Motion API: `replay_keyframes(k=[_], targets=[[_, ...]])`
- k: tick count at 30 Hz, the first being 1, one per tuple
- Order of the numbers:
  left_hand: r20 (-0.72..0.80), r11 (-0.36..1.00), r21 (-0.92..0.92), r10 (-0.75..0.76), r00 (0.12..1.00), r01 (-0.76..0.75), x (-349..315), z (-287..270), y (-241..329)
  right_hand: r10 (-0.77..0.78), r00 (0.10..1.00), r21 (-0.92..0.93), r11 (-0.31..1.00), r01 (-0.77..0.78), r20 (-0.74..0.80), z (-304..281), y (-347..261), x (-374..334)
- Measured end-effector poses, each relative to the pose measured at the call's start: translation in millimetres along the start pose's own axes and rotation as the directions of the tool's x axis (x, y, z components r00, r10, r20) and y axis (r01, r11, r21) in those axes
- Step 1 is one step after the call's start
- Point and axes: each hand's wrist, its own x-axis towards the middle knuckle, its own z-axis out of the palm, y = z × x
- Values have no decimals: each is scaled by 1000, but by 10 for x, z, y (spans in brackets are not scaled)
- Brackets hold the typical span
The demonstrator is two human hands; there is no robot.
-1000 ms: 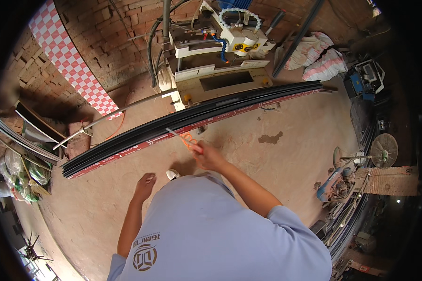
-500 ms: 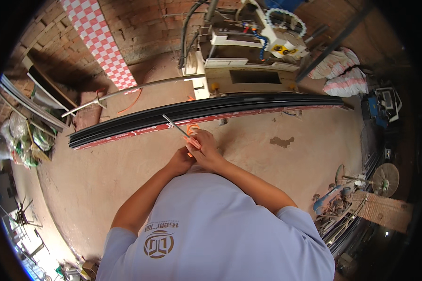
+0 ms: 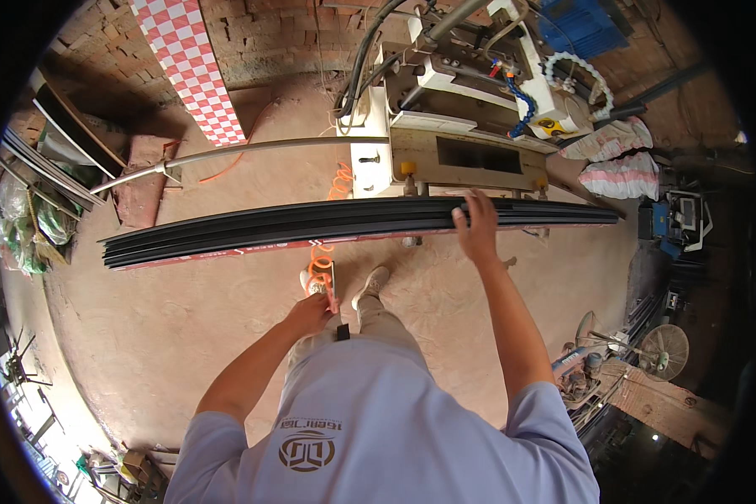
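Observation:
My left hand (image 3: 308, 314) is closed around an air blow gun (image 3: 334, 302), reddish with a thin metal nozzle, held low in front of my body. A coiled orange air hose (image 3: 320, 262) hangs beside it. My fingers hide part of the gun. A stack of long black profiles (image 3: 311, 222) lies crosswise ahead of me, with red and white film along its near side. My right hand (image 3: 479, 225) reaches over the stack right of its middle. Its thumb and fingers are apart, resting on or just above the top profiles.
Behind the stack stands a white machine (image 3: 370, 160) with a blue motor (image 3: 581, 29). A metal bar (image 3: 252, 151) extends left from it. A red-and-white checkered strip (image 3: 193, 71) leans at the brick wall. Sacks (image 3: 622, 175) lie far right, a fan (image 3: 664, 351) near right.
My hands were together at the blow gun; now they are apart. The right has moved forward and right to the profiles, while the left keeps the gun, lower and further left.

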Motion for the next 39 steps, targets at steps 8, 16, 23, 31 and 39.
replay_keyframes(k=[8, 16, 23, 31, 39], targets=[[194, 947, 169, -302, 933, 272, 379, 321, -1048, 15, 1000, -125, 992, -17, -20, 426, 576, 166], [198, 960, 125, -271, 942, 250, 1088, 486, -994, -13, 1000, -153, 988, 9, -20, 380, 490, 281], [239, 983, -75, -145, 960, 167, 826, 355, 20, 18, 999, -97, 995, -22, -44, 335, 465, 277], [-21, 976, -210, -60, 998, 54, 702, -814, 1072, 26, 994, -86, 996, -36, -107, 333, 449, 251], [-187, 850, -1, -517, 835, 526, 1596, -1595, 1421, -3, 983, -42, 999, -5, -184, 275, 441, 223]])
